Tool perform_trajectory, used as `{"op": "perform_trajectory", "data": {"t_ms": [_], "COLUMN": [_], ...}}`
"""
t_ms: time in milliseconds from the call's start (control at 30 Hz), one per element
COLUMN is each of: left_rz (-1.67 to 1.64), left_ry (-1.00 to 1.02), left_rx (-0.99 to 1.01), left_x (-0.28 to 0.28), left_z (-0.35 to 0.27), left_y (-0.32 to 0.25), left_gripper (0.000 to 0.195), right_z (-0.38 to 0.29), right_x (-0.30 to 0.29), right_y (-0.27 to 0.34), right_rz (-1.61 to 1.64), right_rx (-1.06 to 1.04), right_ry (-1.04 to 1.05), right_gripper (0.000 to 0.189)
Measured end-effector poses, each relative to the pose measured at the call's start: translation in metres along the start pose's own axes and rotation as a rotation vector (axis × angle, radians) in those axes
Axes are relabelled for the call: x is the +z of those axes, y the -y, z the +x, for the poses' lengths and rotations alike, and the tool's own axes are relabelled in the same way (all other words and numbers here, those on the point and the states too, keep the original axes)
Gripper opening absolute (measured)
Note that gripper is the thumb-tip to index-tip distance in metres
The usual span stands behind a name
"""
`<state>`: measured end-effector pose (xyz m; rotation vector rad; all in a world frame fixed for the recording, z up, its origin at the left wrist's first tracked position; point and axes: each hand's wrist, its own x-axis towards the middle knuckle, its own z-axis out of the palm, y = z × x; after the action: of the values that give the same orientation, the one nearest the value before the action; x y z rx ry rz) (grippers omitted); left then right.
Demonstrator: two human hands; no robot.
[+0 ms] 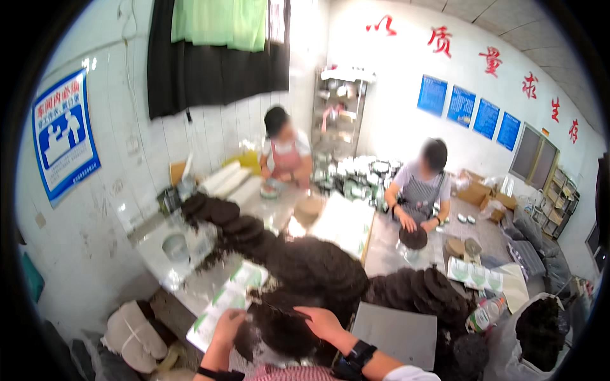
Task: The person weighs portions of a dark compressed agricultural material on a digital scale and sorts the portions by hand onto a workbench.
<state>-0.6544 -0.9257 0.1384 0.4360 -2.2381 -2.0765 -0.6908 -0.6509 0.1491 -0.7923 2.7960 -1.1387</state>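
My left hand (228, 328) is at the left edge of a dark, thin piece, perhaps a seaweed sheet, low in the middle of the view; its fingers bend against the piece. Across from it, my right hand (320, 323) lies on the right side of a round dark seaweed-like disc (281, 328), fingers pointing left. Exactly how each hand grips is hidden. Heaps of similar dark round discs (314, 266) stand just beyond my hands. Printed green-and-white packaging sheets (228, 305) lie to the left, and a grey flat board (398, 333) lies to the right.
Two people work across the table, one handling a dark disc (413, 237). More stacked discs (419, 290) and a plastic bottle (487, 313) are at the right, beside a white sack (512, 333) of dark material. A round clear container (176, 246) stands at the left.
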Motion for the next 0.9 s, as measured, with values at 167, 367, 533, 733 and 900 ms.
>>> {"op": "perform_trajectory", "data": {"t_ms": [167, 367, 533, 733, 900], "left_rz": [-0.002, -0.02, 0.113, 0.159, 0.105], "left_ry": [0.116, 0.285, 0.358, 0.44, 0.525], "left_rx": [0.069, 0.194, 0.137, 0.033, 0.222], "left_x": [0.012, 0.057, 0.081, 0.098, 0.116], "left_z": [0.004, -0.009, -0.026, -0.038, -0.03], "left_y": [-0.044, -0.084, -0.118, -0.138, -0.136], "left_gripper": [0.02, 0.016, 0.017, 0.021, 0.017], "right_z": [-0.006, -0.062, -0.14, -0.207, -0.236], "right_x": [-0.054, -0.095, -0.11, -0.092, -0.07], "right_y": [-0.002, -0.05, -0.083, -0.133, -0.175], "right_rz": [0.294, 0.554, 1.208, 1.336, 0.894], "right_rx": [0.103, 0.287, 0.27, 0.543, 0.841], "right_ry": [-0.397, -0.861, -1.093, -1.117, -1.136], "right_gripper": [0.034, 0.031, 0.049, 0.045, 0.054]}}
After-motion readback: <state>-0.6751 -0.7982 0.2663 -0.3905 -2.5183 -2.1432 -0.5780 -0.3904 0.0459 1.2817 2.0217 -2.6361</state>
